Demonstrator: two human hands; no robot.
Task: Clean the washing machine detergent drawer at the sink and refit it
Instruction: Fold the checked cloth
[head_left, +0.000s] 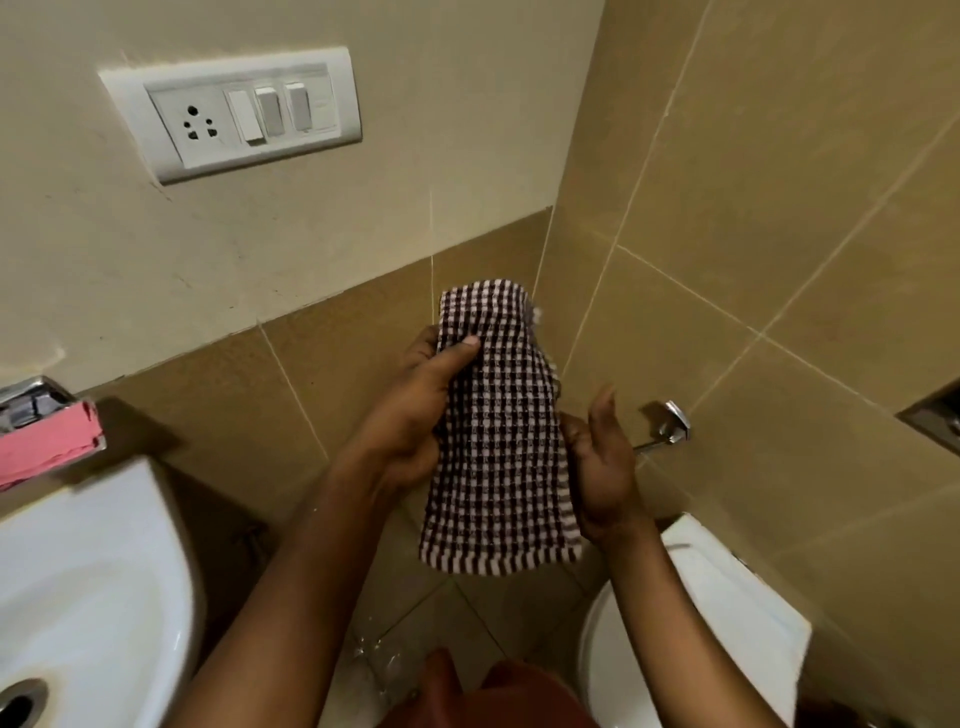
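While you stood facing the tiled corner, your left hand (410, 415) was clenched on a checked cloth (496, 431), thumb pressed over its upper left edge and fingers wrapped behind it. That dark-and-white cloth hung upright between both hands, its top edge standing above your thumb and its lower hem dangling free over the floor (467, 618). Your right hand (605, 467) was released, palm turned toward the cloth and fingers spread, its palm just touching the cloth's right edge without closing on it.

You had the white sink (104, 571) at the lower left, well apart from the cloth, its drain hole showing at the bottom edge. Above the sink's rim, a metal holder (31, 400) on the wall carried something pink (49, 441). Higher on the painted wall sat a white switch plate (234, 111) with a socket and three rockers. To your right, a chrome wall fitting (670, 423) stuck out of the tiles just beyond your right hand, and a white toilet cistern (727, 597) stood below it. No detergent drawer showed anywhere in this view, so I cannot tell you where it was.
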